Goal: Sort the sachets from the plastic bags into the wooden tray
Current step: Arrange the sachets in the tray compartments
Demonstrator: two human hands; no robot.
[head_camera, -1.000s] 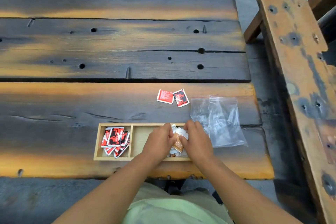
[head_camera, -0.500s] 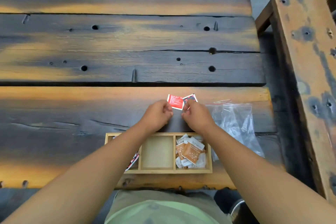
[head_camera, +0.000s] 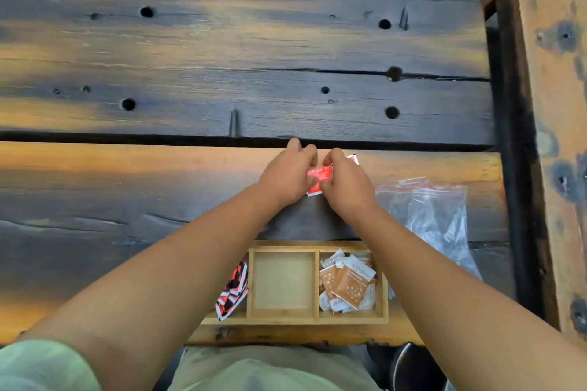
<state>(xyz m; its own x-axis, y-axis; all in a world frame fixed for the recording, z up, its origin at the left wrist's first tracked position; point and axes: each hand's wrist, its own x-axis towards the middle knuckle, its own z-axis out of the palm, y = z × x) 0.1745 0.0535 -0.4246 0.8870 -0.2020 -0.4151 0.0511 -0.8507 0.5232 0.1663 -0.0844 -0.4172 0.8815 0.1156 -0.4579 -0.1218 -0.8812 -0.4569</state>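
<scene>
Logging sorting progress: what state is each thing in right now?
Red sachet: beyond the tray, held between both hands.
Left hand: pinches that sachet.
Right hand: pinches it too.
Wooden tray: outer compartments filled, middle empty.
Plastic bags: lying flat, apparently empty.

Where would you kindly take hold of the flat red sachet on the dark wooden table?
Probably by its near edge, from the side of the wooden tray: the flat red sachet lies flat on the dark wooden table, and that edge shows between the left hand and right hand.
</scene>
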